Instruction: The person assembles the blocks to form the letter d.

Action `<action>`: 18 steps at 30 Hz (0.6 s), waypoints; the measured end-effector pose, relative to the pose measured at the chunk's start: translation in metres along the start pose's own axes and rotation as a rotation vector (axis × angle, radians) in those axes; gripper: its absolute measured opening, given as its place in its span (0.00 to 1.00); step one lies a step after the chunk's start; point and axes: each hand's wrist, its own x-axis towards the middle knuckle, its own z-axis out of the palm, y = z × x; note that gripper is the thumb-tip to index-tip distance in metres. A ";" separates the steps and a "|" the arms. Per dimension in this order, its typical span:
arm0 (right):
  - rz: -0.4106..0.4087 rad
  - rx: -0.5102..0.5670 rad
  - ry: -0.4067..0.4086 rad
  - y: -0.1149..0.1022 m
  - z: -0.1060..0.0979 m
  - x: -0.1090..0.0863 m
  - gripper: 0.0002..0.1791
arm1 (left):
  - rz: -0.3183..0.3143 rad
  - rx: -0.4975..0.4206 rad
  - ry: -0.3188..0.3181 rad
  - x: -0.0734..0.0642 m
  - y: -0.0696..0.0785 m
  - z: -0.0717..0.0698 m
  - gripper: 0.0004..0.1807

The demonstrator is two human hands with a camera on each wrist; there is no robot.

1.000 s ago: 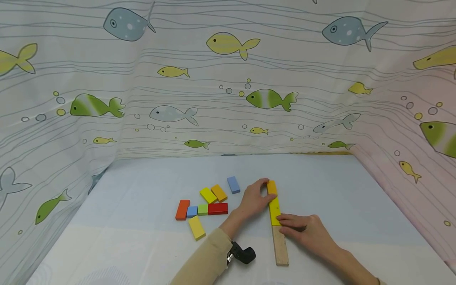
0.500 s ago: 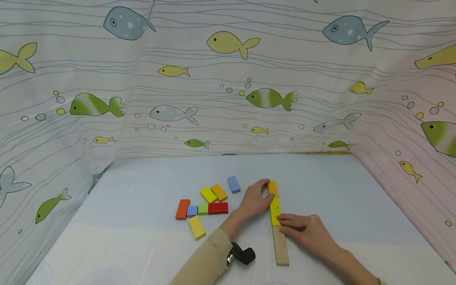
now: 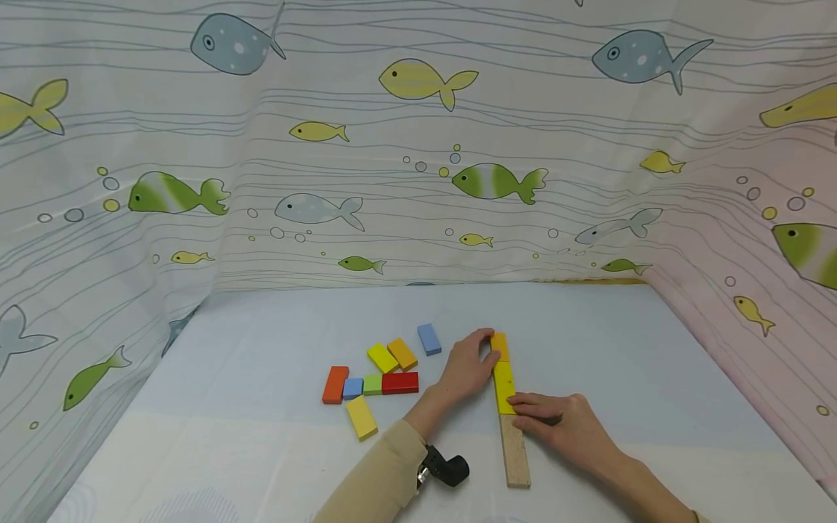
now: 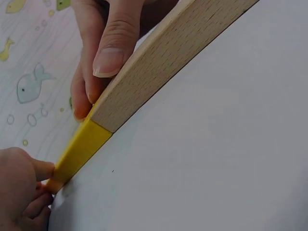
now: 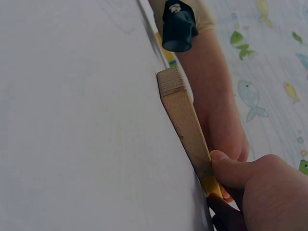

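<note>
A narrow row of blocks lies on the table in the head view: an orange block (image 3: 500, 346) at the far end, a yellow block (image 3: 503, 381) in the middle and a longer plain wooden block (image 3: 516, 454) nearest me. My left hand (image 3: 463, 369) holds the orange block, index finger at its far end and thumb on its left side. From the right, my right hand (image 3: 572, 428) touches the row where yellow and wood meet, its index finger on the yellow block and thumb on the wooden one. In the left wrist view those two blocks (image 4: 89, 142) meet end to end.
Left of my hands lie a red block (image 3: 400, 383), a green block (image 3: 373, 385), a small blue block (image 3: 352, 388), an orange-red block (image 3: 336, 385) and several yellow, orange and blue ones. A black wrist camera (image 3: 450, 468) juts from my left sleeve. Fish-print cloth (image 3: 418, 145) surrounds the table.
The left thumb has slid slightly left and away from me along the row, showing more of the yellow block. The far blocks have shifted very slightly; the right hand stays put.
</note>
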 end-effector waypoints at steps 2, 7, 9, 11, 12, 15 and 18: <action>0.007 -0.010 -0.002 -0.001 0.000 0.000 0.15 | 0.004 0.006 -0.001 0.000 0.000 0.000 0.25; 0.015 -0.027 -0.005 -0.002 0.000 0.000 0.16 | 0.013 0.023 -0.002 0.000 0.001 -0.001 0.25; 0.009 -0.026 -0.002 -0.003 0.000 0.000 0.16 | 0.015 0.030 -0.002 0.000 0.001 -0.001 0.25; -0.001 -0.023 0.004 -0.003 0.000 0.000 0.15 | 0.019 0.037 -0.002 0.000 0.001 -0.001 0.25; -0.011 -0.024 0.007 -0.003 0.000 0.000 0.15 | 0.019 0.035 -0.003 0.000 0.001 -0.001 0.25; -0.034 -0.018 0.016 -0.003 0.000 -0.001 0.13 | 0.021 0.035 -0.005 0.000 0.002 -0.001 0.25; -0.055 -0.020 0.025 -0.003 0.001 -0.001 0.12 | 0.024 0.023 -0.005 -0.001 0.002 -0.002 0.25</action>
